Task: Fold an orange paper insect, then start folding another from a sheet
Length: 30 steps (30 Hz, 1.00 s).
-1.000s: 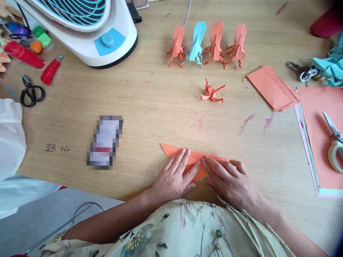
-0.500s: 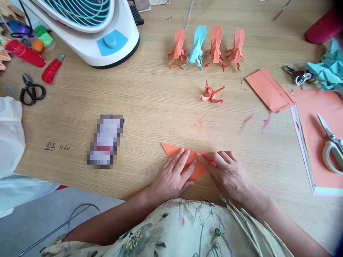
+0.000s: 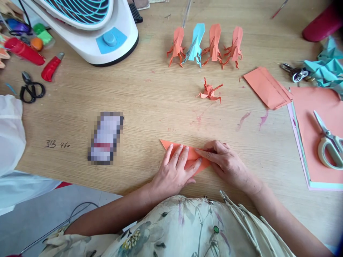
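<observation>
Below my distant camera spreads a pale wood-grained table [image 3: 144, 100], a smooth grey floor [image 3: 66, 200] beneath. I see a rounded white plastic appliance [image 3: 91, 37] with a turquoise grille, then stacked rectangular coloured paper sheets [image 3: 308, 103]. A flat, folded orange paper triangle [image 3: 192, 154] lies near the front edge; the left hand [image 3: 171, 176] spreads wide over it, the right hand [image 3: 229, 162] bunches at its right side, its grip unclear to me. Beige-handled metal scissors [image 3: 327, 132] lie on the sheets. Four creased paper figures [image 3: 215, 44], three orange, one turquoise, line up behind a spiky orange paper figure [image 3: 209, 92].
</observation>
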Available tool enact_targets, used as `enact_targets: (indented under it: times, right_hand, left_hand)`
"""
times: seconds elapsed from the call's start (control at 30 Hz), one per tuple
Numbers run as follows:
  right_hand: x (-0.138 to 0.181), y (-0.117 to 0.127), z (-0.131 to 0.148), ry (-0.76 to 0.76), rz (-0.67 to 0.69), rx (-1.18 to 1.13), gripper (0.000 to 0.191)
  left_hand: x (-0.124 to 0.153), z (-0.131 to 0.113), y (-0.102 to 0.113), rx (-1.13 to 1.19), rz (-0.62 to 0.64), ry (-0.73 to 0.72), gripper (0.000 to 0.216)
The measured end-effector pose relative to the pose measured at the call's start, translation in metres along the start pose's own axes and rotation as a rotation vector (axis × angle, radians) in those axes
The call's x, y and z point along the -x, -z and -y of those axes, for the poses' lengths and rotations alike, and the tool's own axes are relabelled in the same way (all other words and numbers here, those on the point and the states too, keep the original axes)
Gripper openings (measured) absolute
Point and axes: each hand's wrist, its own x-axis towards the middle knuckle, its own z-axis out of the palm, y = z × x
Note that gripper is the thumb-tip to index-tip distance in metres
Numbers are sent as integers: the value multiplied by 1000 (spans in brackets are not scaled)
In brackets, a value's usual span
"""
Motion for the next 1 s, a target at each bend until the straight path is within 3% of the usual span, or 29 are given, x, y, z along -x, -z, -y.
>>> enact_targets:
  times: [0.33,0.63,1.0]
  right_hand:
    - [0,-1,0,6,8,34,39]
    - [0,1,0,21,17,73,43]
    - [0,3,2,26,32,119,45]
  left_hand:
    - [-17,-6,16,-77,94,8,70]
    - [-8,4,11,-64,-42,-73,39]
    - [0,27,14,-23,-23,-193,21]
